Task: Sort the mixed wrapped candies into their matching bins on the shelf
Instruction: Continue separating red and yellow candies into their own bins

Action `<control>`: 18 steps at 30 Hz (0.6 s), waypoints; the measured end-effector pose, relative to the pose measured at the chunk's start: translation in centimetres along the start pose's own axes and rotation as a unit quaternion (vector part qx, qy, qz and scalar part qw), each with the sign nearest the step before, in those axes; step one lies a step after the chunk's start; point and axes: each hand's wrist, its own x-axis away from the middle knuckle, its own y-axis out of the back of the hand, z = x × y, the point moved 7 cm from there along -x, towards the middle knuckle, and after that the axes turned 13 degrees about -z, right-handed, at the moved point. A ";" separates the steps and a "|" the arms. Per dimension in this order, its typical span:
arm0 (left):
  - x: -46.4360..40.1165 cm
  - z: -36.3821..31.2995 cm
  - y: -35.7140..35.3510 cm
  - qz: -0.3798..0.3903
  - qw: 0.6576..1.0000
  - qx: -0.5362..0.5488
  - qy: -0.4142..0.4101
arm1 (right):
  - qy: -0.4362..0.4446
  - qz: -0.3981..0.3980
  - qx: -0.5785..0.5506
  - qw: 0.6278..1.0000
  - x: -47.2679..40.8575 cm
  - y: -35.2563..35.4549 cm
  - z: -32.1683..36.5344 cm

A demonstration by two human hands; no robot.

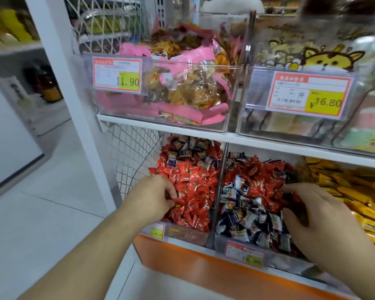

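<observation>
Lower shelf, two clear bins side by side, split by a thin divider (220, 187).

Left bin (188, 233): mostly red candies (195, 182), a few dark-and-white ones at the back. Piled every which way, no common long axis.

Right bin (245, 242): mixed. Dark-and-white candies (243, 221) heaped toward front, red ones (260, 172) behind and to the right; long axes scattered.

Left hand (156, 194) down in left bin, fingers curled, pinching a red wrapper at the fingertips.

Right hand (312, 211) in right bin, fingers and thumb closed round several red candies.

Third bin, far right: yellow candies (353, 191).

Upper shelf: pink-wrapped snack packs (182, 87) in a clear bin, tag 11.90 (117, 74); neighbouring bin tagged 16.80 (310, 95), contents blurred.
</observation>
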 end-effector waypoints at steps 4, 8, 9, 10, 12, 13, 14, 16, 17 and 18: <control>0.1 0.2 -0.4 0.026 1.000 0.011 -0.008 | 0.000 0.007 0.004 1.000 0.2 -0.2 0.0; 0.3 0.4 -0.9 0.040 0.999 0.020 -0.011 | 0.007 0.007 -0.016 1.000 0.4 -0.3 0.3; 0.3 0.4 -0.9 0.036 0.999 0.021 -0.011 | 0.009 0.006 -0.022 1.000 0.5 -0.4 0.3; 0.3 0.4 -1.0 0.030 0.999 0.023 -0.009 | 0.010 0.006 -0.024 1.000 0.6 -0.5 0.4; 0.2 0.3 -0.9 0.021 0.999 0.030 -0.003 | 0.010 0.009 -0.025 1.000 0.7 -0.6 0.4; 0.2 0.2 -0.8 0.016 0.999 0.032 -0.001 | 0.010 0.009 -0.025 1.000 0.7 -0.6 0.4; 0.2 0.1 -0.7 0.009 0.999 0.032 0.000 | 0.010 0.008 -0.025 1.000 0.7 -0.6 0.4; 0.1 0.1 -0.3 -0.007 0.999 0.039 0.003 | 0.012 0.005 -0.026 1.000 0.6 -0.6 0.3; 0.1 0.2 -0.1 -0.014 0.999 0.041 0.006 | 0.015 0.003 -0.026 1.000 0.6 -0.7 0.3; 0.1 0.2 0.2 -0.019 0.999 0.043 0.010 | 0.017 0.003 -0.027 0.999 0.5 -0.7 0.3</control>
